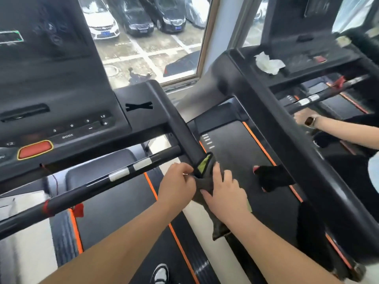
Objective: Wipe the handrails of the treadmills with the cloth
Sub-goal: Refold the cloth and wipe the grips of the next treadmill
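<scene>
A dark grey cloth (205, 181) with a yellow-green inner side is wrapped around the black right handrail (180, 124) of the near treadmill, near the rail's lower end. My left hand (176, 181) grips the cloth from the left of the rail. From the right, my right hand (223, 191) lies flat over the cloth and presses it onto the rail. The cloth's loose tail hangs down below my right wrist. A black front crossbar (102, 175) with two silver sensor bands runs left from the rail.
The console (61, 111) with a red stop button (34, 149) stands at the left. A second treadmill's handrail (291, 140) runs down the right, with a crumpled white tissue (268, 63) on its console. Another person's hand (305, 117) with a wristwatch holds its crossbar. A window lies ahead.
</scene>
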Action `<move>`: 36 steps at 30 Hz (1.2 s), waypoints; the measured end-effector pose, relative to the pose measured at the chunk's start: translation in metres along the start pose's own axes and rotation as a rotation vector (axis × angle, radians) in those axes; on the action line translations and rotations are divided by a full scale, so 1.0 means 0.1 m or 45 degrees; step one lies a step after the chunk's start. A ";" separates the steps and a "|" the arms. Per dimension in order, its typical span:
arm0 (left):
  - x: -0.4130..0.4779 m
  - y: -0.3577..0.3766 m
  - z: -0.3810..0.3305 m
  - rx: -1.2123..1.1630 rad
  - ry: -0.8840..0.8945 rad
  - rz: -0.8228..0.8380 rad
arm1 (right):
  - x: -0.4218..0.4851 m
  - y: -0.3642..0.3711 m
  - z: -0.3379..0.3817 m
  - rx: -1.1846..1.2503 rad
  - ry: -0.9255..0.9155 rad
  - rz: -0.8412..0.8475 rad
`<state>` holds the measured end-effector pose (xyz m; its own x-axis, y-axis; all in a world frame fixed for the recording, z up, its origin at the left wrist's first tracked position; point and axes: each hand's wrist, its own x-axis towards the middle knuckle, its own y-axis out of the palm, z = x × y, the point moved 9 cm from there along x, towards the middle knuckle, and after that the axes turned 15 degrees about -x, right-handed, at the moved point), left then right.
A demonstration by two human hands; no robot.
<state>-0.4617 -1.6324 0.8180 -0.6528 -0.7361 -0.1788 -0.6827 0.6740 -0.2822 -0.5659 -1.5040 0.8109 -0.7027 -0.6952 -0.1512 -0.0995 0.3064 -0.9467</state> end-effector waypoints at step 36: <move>-0.70 0.30 0.42 0.130 -0.118 0.179 | -0.59 0.39 -0.60 0.228 0.202 0.222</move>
<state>-0.4230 -1.5635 0.7824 -0.7028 -0.6412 -0.3081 -0.5471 0.7640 -0.3420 -0.5708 -1.4121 0.7998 -0.8008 -0.5277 -0.2833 0.1485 0.2832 -0.9475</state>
